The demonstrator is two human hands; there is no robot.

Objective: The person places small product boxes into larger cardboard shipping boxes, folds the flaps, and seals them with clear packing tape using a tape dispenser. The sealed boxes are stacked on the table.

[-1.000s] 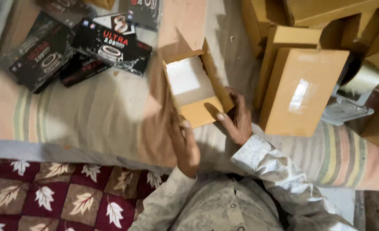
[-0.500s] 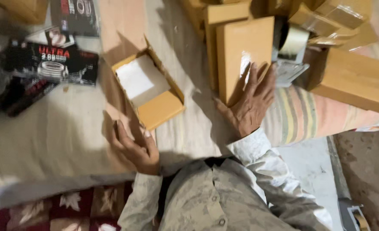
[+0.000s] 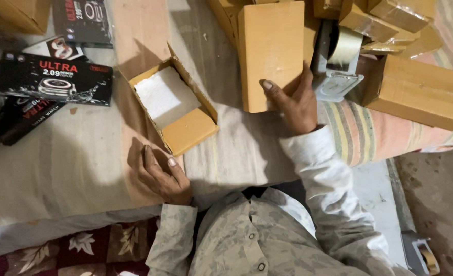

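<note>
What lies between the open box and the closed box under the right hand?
In the head view, only bare cloth separates the open box from the closed box that the right hand rests on; nothing sits in that gap.

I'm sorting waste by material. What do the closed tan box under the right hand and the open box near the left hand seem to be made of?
Closed box: looks like matte tan cardboard, with flat panels and sharp folded edges. Open box: apparently the same cardboard, with raised flaps; the white sheet inside could be paper or foam, I cannot tell which.
</note>
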